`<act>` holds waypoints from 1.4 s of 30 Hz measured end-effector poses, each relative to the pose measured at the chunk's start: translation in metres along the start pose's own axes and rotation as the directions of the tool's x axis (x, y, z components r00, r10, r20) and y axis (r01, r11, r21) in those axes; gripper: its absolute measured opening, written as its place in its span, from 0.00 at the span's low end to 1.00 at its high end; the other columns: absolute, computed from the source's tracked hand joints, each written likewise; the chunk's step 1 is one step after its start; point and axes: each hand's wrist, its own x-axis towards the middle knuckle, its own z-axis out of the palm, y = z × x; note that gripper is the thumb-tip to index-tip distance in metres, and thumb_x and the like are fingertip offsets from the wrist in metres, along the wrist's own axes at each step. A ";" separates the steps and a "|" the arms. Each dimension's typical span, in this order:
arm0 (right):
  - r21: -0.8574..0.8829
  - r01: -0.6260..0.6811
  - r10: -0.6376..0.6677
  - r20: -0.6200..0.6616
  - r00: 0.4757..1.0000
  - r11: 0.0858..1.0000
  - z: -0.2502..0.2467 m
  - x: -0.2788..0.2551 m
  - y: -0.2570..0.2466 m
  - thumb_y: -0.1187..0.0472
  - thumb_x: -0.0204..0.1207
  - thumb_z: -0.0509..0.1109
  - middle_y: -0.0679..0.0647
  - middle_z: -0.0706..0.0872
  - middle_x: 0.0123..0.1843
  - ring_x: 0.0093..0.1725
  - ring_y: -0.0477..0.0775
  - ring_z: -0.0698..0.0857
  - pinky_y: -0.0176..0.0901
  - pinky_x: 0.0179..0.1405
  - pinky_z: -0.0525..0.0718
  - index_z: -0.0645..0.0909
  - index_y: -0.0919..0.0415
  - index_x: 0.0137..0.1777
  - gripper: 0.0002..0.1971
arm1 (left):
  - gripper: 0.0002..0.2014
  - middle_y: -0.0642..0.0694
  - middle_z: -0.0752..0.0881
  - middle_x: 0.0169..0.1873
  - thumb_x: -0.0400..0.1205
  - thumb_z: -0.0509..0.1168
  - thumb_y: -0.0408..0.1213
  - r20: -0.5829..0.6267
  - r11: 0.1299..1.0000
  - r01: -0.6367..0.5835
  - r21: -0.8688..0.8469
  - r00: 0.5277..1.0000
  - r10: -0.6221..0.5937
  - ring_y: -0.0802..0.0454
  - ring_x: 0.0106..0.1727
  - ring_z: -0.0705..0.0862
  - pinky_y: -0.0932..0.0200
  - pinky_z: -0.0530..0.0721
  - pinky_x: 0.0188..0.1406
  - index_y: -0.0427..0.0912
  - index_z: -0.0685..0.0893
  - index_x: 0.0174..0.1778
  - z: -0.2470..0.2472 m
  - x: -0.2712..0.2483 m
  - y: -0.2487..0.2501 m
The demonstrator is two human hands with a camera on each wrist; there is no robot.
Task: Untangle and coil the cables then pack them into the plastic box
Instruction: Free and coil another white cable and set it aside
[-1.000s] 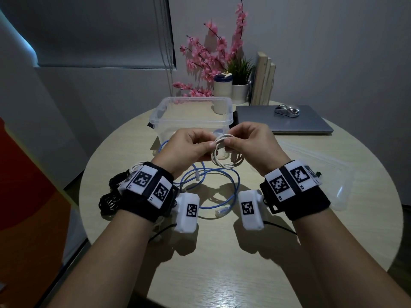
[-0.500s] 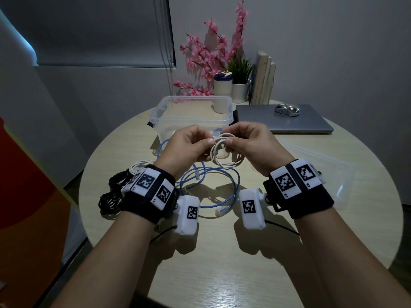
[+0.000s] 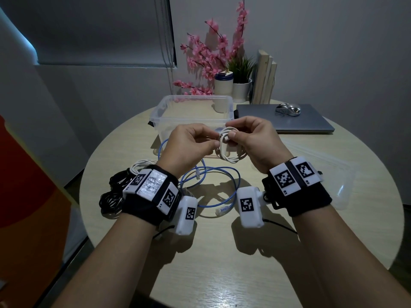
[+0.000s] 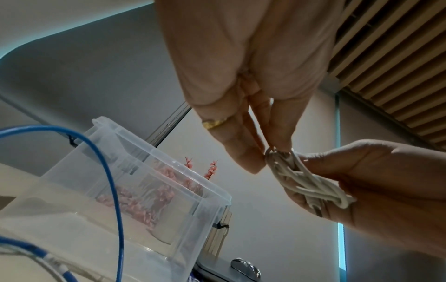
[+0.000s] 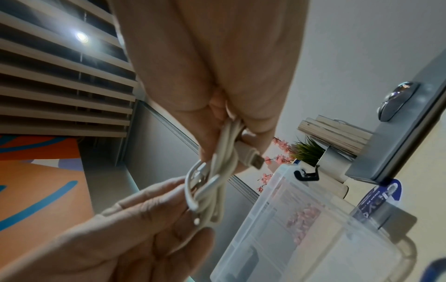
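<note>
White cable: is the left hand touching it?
Touching. The right wrist view shows the left hand pinching the white cable coil, which the right hand also holds.

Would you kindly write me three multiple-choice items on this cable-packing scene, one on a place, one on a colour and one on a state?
1. Where does the computer mouse lie?
A. inside the plastic box
B. on the closed laptop
C. beside the black cable

2. What colour is the cable lying looped on the table below the hands?
A. blue
B. red
C. green

3. What is the state of the plastic box?
A. lid clipped on
B. packed with coils
C. open, no cable in it

Answers:
1. B: the mouse rests on the grey laptop lid at the far right of the table.
2. A: the blue cable loops on the table, while the left hand and right hand hold the white cable.
3. C: the plastic box stands lidless and only the table shows through it.
</note>
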 end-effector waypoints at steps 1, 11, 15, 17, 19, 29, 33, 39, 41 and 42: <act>-0.003 0.001 -0.001 -0.004 1.000 1.000 0.000 0.000 0.000 0.75 0.75 0.69 0.62 0.87 0.42 0.42 0.58 0.87 0.59 0.53 0.87 0.83 0.62 0.45 0.08 | 0.11 0.43 0.90 0.36 0.72 0.74 0.22 -0.016 1.000 -0.001 0.020 1.000 0.001 0.53 0.36 0.88 0.53 0.89 0.45 0.44 0.89 0.38 0.000 0.001 0.001; -0.034 0.028 -0.029 -0.017 0.999 0.999 0.006 0.000 0.005 0.77 0.74 0.69 0.58 0.82 0.40 0.36 0.52 0.85 0.45 0.42 0.88 0.76 0.59 0.43 0.11 | 0.07 0.44 0.86 0.27 0.78 0.71 0.33 -0.019 0.987 0.122 0.109 0.993 -0.120 0.51 0.30 0.85 0.48 0.89 0.41 0.38 0.86 0.34 0.000 0.000 0.006; -0.025 0.014 -0.014 -0.026 1.000 1.000 0.008 0.002 0.009 0.76 0.77 0.66 0.59 0.82 0.41 0.33 0.49 0.86 0.43 0.38 0.85 0.75 0.58 0.44 0.11 | 0.06 0.45 0.85 0.28 0.78 0.71 0.31 -0.022 0.986 0.118 0.115 0.993 -0.117 0.54 0.28 0.83 0.54 0.88 0.38 0.38 0.85 0.36 0.002 0.001 0.008; -0.031 -0.013 0.013 -0.004 1.000 0.999 0.009 0.002 0.010 0.74 0.79 0.63 0.57 0.81 0.41 0.31 0.47 0.85 0.43 0.35 0.81 0.74 0.56 0.44 0.11 | 0.06 0.46 0.84 0.27 0.78 0.71 0.30 -0.034 0.986 0.100 0.132 0.995 -0.096 0.55 0.27 0.81 0.58 0.84 0.34 0.40 0.84 0.35 0.003 0.001 0.008; -0.035 -0.055 0.056 0.026 0.998 0.998 0.011 0.001 0.009 0.73 0.81 0.60 0.56 0.81 0.39 0.32 0.49 0.82 0.42 0.31 0.76 0.73 0.56 0.45 0.11 | 0.07 0.48 0.84 0.27 0.78 0.70 0.28 -0.027 0.985 0.069 0.158 0.998 -0.065 0.56 0.28 0.80 0.60 0.81 0.31 0.42 0.84 0.35 0.006 0.002 0.009; 0.042 -0.031 0.032 -0.010 0.999 0.999 0.007 0.002 0.007 0.74 0.82 0.57 0.56 0.81 0.39 0.33 0.51 0.79 0.50 0.41 0.78 0.74 0.58 0.45 0.11 | 0.07 0.49 0.89 0.37 0.76 0.72 0.25 0.012 0.991 -0.005 0.133 1.000 0.003 0.61 0.36 0.86 0.65 0.85 0.43 0.39 0.87 0.47 0.002 0.000 0.002; 0.062 -0.007 0.006 0.016 1.000 0.998 0.007 0.001 0.007 0.75 0.82 0.57 0.57 0.79 0.38 0.34 0.52 0.79 0.50 0.41 0.78 0.73 0.59 0.46 0.11 | 0.06 0.47 0.89 0.37 0.76 0.72 0.27 0.008 0.993 0.004 0.121 1.000 -0.005 0.59 0.36 0.86 0.60 0.87 0.47 0.38 0.88 0.48 0.003 0.000 0.006; 0.039 0.024 -0.027 0.076 0.997 0.999 0.004 -0.001 0.012 0.75 0.82 0.56 0.57 0.78 0.39 0.36 0.54 0.77 0.47 0.39 0.76 0.70 0.58 0.46 0.11 | 0.05 0.42 0.88 0.36 0.75 0.73 0.25 0.053 0.986 0.046 0.162 0.997 -0.056 0.52 0.37 0.85 0.53 0.86 0.47 0.35 0.87 0.45 0.006 0.003 0.008; 0.011 0.027 -0.028 0.088 0.996 1.000 0.004 -0.002 0.013 0.75 0.82 0.56 0.56 0.77 0.38 0.35 0.52 0.76 0.45 0.37 0.75 0.70 0.58 0.44 0.12 | 0.05 0.43 0.87 0.33 0.74 0.73 0.24 0.076 0.981 0.093 0.168 0.991 -0.107 0.51 0.36 0.84 0.53 0.86 0.46 0.35 0.87 0.43 0.006 0.003 0.009; 0.000 0.031 -0.031 0.091 0.995 1.000 0.005 -0.002 0.013 0.76 0.82 0.56 0.56 0.76 0.38 0.34 0.51 0.75 0.43 0.36 0.74 0.69 0.57 0.44 0.12 | 0.04 0.43 0.86 0.32 0.74 0.73 0.25 0.088 0.980 0.128 0.153 0.986 -0.142 0.51 0.35 0.84 0.53 0.87 0.46 0.35 0.86 0.41 0.005 0.003 0.009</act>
